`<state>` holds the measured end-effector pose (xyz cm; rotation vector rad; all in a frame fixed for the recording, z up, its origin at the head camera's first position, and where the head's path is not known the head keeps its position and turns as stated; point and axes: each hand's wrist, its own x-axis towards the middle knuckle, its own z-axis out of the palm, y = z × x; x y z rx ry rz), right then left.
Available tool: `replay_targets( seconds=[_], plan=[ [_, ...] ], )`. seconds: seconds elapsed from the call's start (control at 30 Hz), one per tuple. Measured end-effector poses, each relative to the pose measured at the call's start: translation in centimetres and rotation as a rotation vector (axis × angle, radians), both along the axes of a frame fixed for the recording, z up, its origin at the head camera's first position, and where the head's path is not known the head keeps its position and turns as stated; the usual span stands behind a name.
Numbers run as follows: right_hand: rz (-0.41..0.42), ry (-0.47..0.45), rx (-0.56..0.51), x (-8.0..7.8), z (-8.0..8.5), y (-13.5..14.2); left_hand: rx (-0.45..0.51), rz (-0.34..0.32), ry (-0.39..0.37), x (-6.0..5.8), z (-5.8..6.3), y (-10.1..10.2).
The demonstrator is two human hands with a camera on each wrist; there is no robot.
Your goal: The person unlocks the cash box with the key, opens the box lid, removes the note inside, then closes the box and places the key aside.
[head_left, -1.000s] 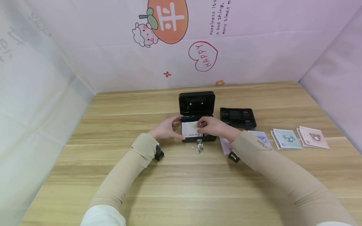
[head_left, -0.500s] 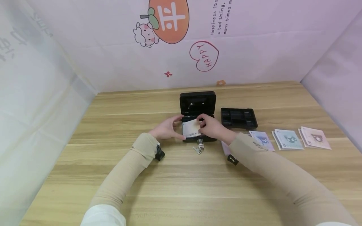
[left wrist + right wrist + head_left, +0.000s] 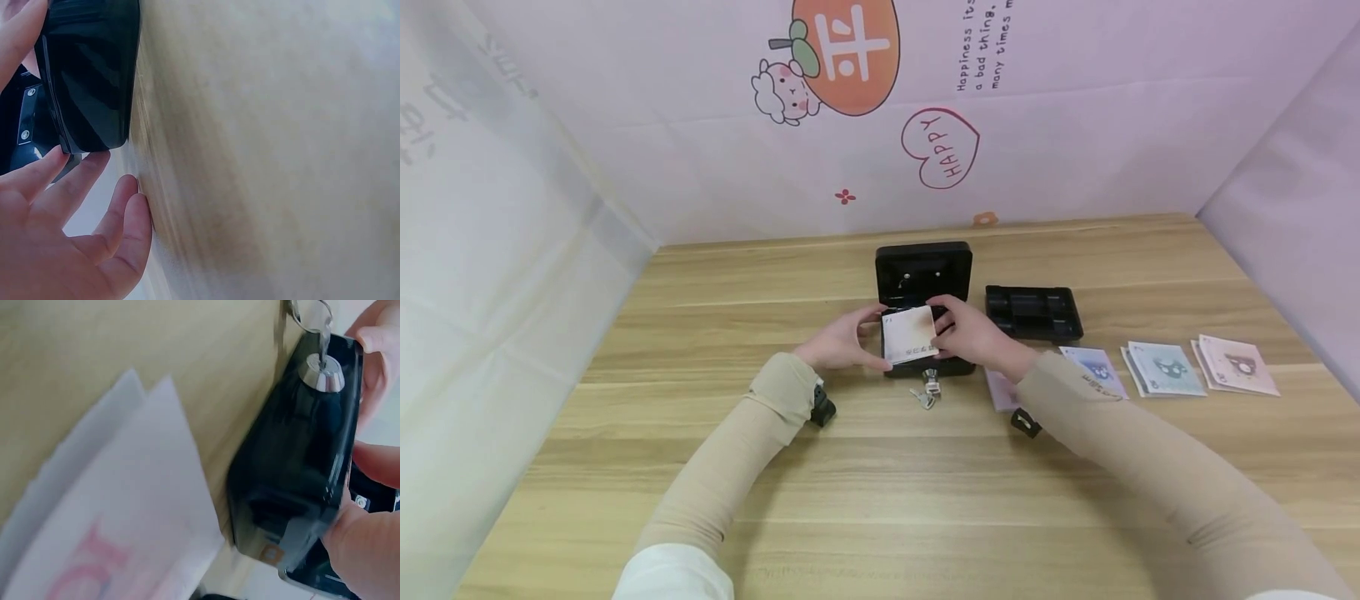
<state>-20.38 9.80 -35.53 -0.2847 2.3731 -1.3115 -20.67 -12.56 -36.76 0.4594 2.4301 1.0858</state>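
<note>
A small black cash box (image 3: pixel 964 367) stands with its lid (image 3: pixel 923 273) raised. My left hand (image 3: pixel 841 340) spans its left end, thumb at the front corner and fingertips at the back corner, gripping it; the left wrist view shows the fingertips touching the box. My right hand (image 3: pixel 970 333) reaches over the box's right side and holds a cream paper note (image 3: pixel 910 335) by its right edge. That note lies slightly tilted over the box opening; whether more notes are under it I cannot tell. A key (image 3: pixel 325 347) sits in the lock (image 3: pixel 322 374) on the box's front.
A black compartment tray (image 3: pixel 1032 313) lies right of the box. Folded paper notes, purple (image 3: pixel 1093 371), teal (image 3: pixel 1165 368) and pink (image 3: pixel 1236 365), lie in a row further right. Another pale purple note (image 3: pixel 1000 390) lies partly under my right forearm. A printed cloth backs the wooden table.
The right hand has moved the cream note slightly, first left, then back and up, turning it a little. The left hand stays at the box's left end.
</note>
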Motion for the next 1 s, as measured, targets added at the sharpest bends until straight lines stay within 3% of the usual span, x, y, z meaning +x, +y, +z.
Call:
replay_targets(
  seconds=[0.3, 0.53, 0.8, 1.0],
  plan=[
    [0.009, 0.007, -0.018, -0.5, 1.9, 3.0, 0.006, 0.009, -0.014, 0.2, 0.2, 0.1],
    [0.023, 0.038, -0.026, 0.0, 3.4, 5.6, 0.006, 0.01, -0.01, 0.2, 0.2, 0.1],
    [0.014, 0.051, -0.037, 1.2, 3.6, 8.0, 0.012, 0.002, -0.008, 0.3, 0.0, 0.0],
    [0.074, 0.075, 0.021, 2.3, 3.6, 10.2, 0.015, 0.002, 0.0, 0.1, 0.0, -0.1]
  ],
)
